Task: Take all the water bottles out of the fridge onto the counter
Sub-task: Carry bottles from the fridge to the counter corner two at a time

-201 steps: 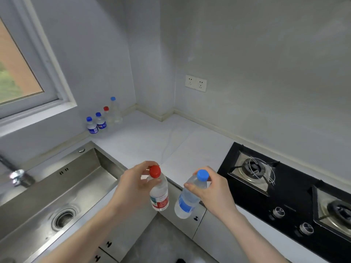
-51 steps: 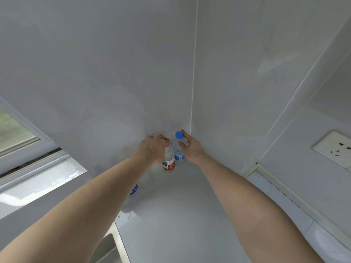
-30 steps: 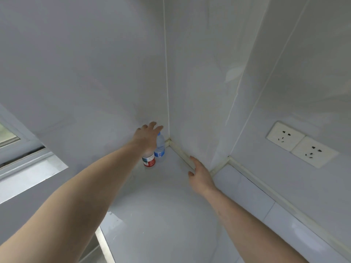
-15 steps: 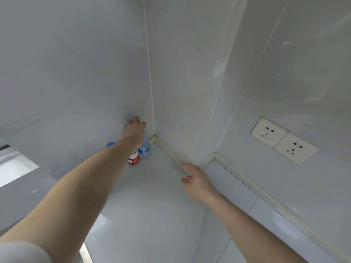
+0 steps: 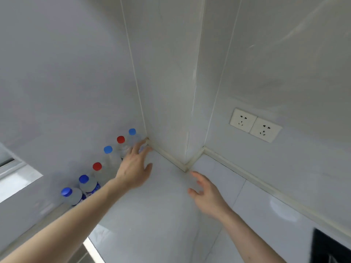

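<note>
Several water bottles stand in a row along the left wall on the white counter [image 5: 152, 215]. From the corner outward: a blue-capped bottle [image 5: 132, 134], a red-capped bottle [image 5: 121, 142], a blue-capped one [image 5: 108, 151], a red-capped one [image 5: 97, 168] and two dark-blue-capped bottles [image 5: 84, 182] [image 5: 68, 194]. My left hand [image 5: 134, 168] hovers open in front of the corner bottles, fingers spread, holding nothing. My right hand [image 5: 207, 194] is open above the counter, further right, empty. The fridge is out of view.
A wall pillar [image 5: 171, 111] juts out at the corner. A double power socket [image 5: 254, 125] sits on the right wall. The black hob's corner [image 5: 330, 245] shows at bottom right, a window sill [image 5: 17, 179] at left, and the sink's edge [image 5: 91, 249] at bottom left.
My left hand has let go of the red-capped bottle and drawn back, open. My right hand lifted off the wall trim. The view shifted, showing the whole row of bottles.
</note>
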